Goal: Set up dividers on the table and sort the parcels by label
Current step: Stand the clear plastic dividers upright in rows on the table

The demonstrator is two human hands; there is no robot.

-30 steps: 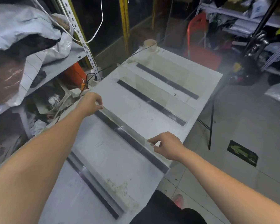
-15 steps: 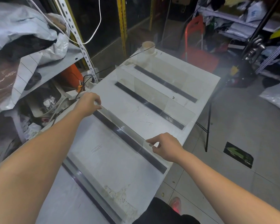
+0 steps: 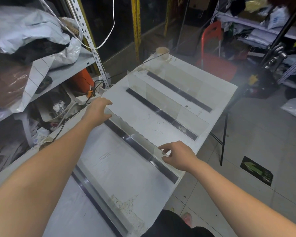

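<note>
We look down from head height at a long white table [image 3: 120, 170] that runs away from us. Both our bare arms reach out over it. Between our hands a clear plastic divider [image 3: 135, 132] stands upright in a dark strip that crosses the table. Our left hand [image 3: 97, 110] is at the divider's left end, near the table's left edge, fingers spread open and curled loosely around the top corner; we cannot tell if they press on it. Our right hand [image 3: 177, 155] is at the right end, near the table's right edge, thumb and forefinger parted narrowly around the top edge, close to it or just touching. Farther along the table two more clear dividers [image 3: 162, 98] stand upright in their own dark strips, and a roll of tape [image 3: 162, 52] sits at the far end. A nearer dark strip [image 3: 96, 199] lies just in front of us. Bagged parcels [image 3: 24, 31] are heaped on a metal shelf [image 3: 67, 67] to our left.
</note>
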